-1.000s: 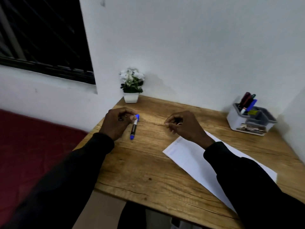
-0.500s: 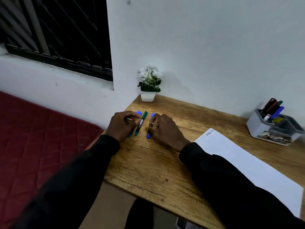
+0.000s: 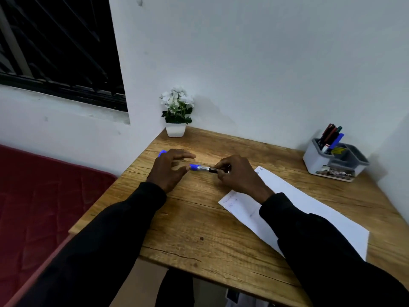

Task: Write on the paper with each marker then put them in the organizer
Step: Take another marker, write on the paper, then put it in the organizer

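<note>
My right hand [image 3: 238,173] grips the dark barrel of a blue-capped marker [image 3: 202,168], held level just above the wooden desk [image 3: 199,218]. My left hand [image 3: 170,168] is beside the marker's blue cap with its fingers spread, the thumb tip close to or touching the cap. Behind my left hand the blue end of a second marker [image 3: 162,153] peeks out on the desk. A white paper [image 3: 309,209] with faint writing lies at the right, partly under my right forearm. The grey organizer [image 3: 318,163] at the back right holds several markers.
A small white pot with white flowers [image 3: 176,116] stands at the desk's back left corner against the wall. A red mattress [image 3: 44,196] lies to the left, below the desk's edge. The wall closes the desk at the back and on the right.
My right hand has picked up a blue-capped marker and carried it right. My left hand has let go and spread its fingers by the cap. The green marker is out of sight.
</note>
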